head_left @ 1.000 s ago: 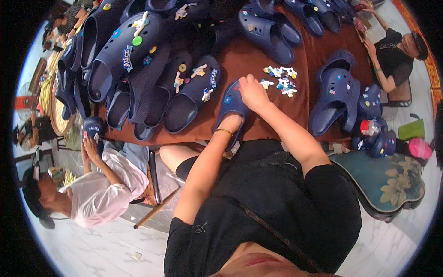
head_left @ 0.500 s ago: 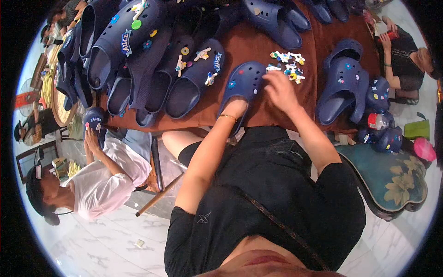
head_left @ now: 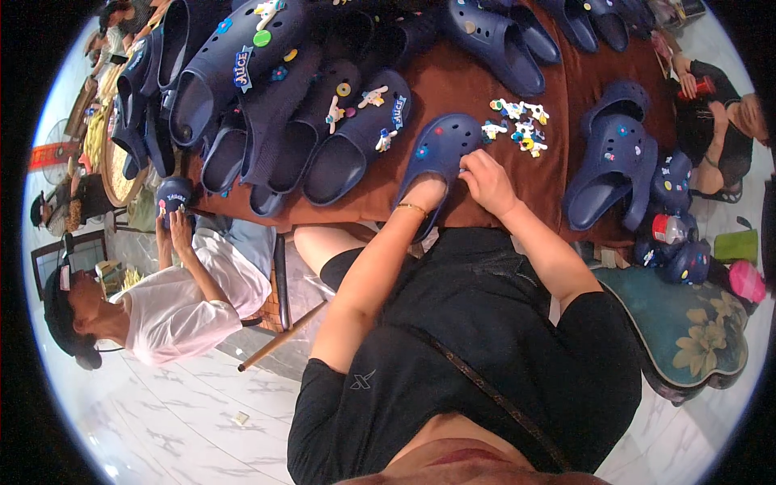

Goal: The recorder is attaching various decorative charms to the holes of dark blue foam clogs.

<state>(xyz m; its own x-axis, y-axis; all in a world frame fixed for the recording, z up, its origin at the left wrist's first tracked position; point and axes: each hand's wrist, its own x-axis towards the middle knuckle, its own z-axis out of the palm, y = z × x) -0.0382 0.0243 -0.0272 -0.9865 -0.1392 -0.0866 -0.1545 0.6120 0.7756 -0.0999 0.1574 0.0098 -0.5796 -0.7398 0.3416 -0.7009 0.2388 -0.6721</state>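
A navy foam clog (head_left: 440,144) with a red charm and a blue flower charm on its toe lies on the brown cloth in front of me. My left hand (head_left: 426,192) is pushed into its opening, fingers hidden inside. At the clog's right side, my right hand (head_left: 487,182) is closed, thumb and fingertips pinched together against or just beside the edge. Whatever sits in that pinch is too small to make out. Just beyond this hand lies a cluster of white cartoon charms (head_left: 521,128) with blue and yellow details.
More decorated navy clogs (head_left: 347,153) are heaped at the left, and others (head_left: 610,174) lie at the right by a bottle (head_left: 668,229). A person in a white shirt (head_left: 190,295) handles a clog at left. A dark green stool (head_left: 683,327) stands right.
My right hand has moved from beside the charms nearer to me, to the clog's edge, and its fingers have closed together. The whole view has shifted slightly. My left hand stays inside the clog.
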